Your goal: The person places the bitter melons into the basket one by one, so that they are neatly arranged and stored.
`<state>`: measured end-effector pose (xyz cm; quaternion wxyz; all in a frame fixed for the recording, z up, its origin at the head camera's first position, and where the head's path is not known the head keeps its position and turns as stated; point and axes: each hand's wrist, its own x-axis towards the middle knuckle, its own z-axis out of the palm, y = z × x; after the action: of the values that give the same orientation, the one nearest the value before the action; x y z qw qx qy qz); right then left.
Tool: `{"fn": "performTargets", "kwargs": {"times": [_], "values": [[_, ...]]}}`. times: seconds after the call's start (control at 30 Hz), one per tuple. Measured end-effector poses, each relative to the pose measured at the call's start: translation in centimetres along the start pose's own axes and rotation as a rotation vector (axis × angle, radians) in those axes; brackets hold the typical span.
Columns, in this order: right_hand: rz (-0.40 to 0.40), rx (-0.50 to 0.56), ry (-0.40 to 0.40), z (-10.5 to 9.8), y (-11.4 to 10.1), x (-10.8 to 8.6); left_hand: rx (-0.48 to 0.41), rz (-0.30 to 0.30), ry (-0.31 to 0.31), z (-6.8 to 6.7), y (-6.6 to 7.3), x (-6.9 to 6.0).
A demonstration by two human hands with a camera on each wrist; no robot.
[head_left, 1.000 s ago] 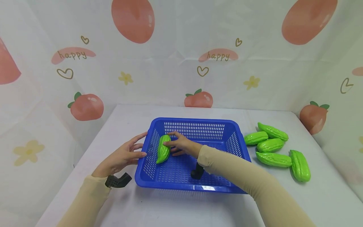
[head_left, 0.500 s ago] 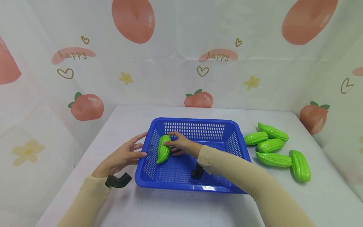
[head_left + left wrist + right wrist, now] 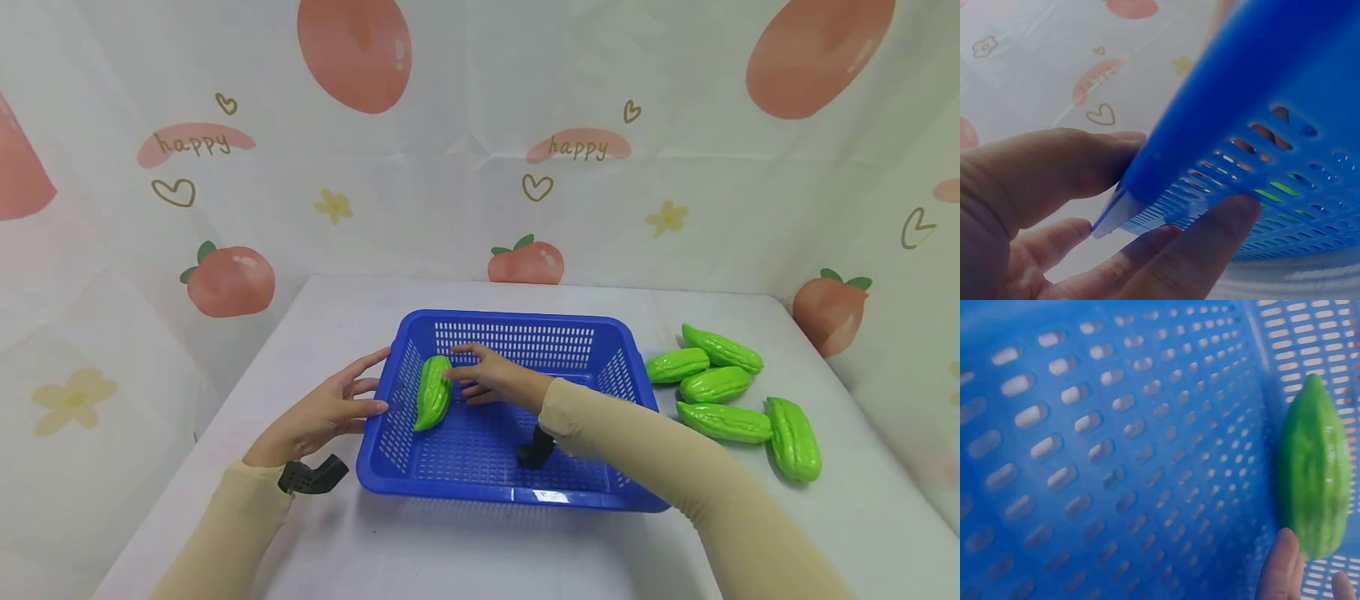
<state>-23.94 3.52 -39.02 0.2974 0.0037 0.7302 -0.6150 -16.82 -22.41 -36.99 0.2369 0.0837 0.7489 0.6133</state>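
Observation:
The blue mesh basket stands on the table, with one green ridged gourd lying lengthwise along its left wall. Spread fingers of my left hand touch the basket's left side from outside; the left wrist view shows fingers against the perforated wall. My right hand hovers inside the basket just right of the gourd, its fingers extended and loosely apart. In the right wrist view, fingers are beside the lower end of the gourd, not wrapped round it.
Several more green gourds lie on the table right of the basket, among them one at the back and one nearest the right. A fruit-printed white cloth hangs behind the table.
My right hand has let go of the gourd and drawn slightly to the right. The gourd stays by the left wall; my left hand has not visibly moved.

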Motion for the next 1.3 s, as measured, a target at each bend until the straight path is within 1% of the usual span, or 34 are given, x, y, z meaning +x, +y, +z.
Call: {"fn": "performTargets", "kwargs": {"times": [0.1, 0.2, 0.3, 0.43, 0.6, 0.77, 0.9, 1.0, 1.13, 1.3], "values": [[0.003, 0.008, -0.018, -0.5, -0.5, -0.6, 0.005, 0.002, 0.004, -0.1, -0.1, 0.0], [-0.011, 0.037, -0.047, -1.0, -1.1, -1.3, 0.007, 0.003, 0.005, -0.1, -0.1, 0.0], [-0.033, 0.026, -0.081, -1.8, -1.5, -2.3, -0.002, -0.002, 0.001, -0.1, -0.1, 0.3], [-0.049, -0.031, -0.114, -3.0, -1.6, -3.9, -0.013, -0.004, -0.012, 0.0, -0.1, 0.4], [-0.084, -0.027, -0.16, -4.7, -1.9, -6.1, -0.017, 0.005, -0.022, -0.1, -0.1, 0.3], [-0.149, -0.041, -0.193, -6.3, -2.4, -8.0, -0.012, 0.01, -0.019, -0.2, 0.0, 0.2], [-0.203, -0.078, -0.197, -7.8, -2.8, -9.5, -0.014, 0.014, -0.024, -0.3, 0.0, 0.3], [-0.258, -0.107, -0.197, -9.0, -3.2, -10.7, -0.017, 0.015, -0.026, -0.3, 0.0, 0.3], [-0.351, -0.147, -0.178, -10.8, -3.6, -12.1, -0.014, 0.015, -0.026, -0.3, -0.1, 0.3], [-0.469, -0.174, -0.108, -13.3, -3.9, -14.0, -0.01, 0.015, -0.027, -0.2, 0.0, 0.3]]}}
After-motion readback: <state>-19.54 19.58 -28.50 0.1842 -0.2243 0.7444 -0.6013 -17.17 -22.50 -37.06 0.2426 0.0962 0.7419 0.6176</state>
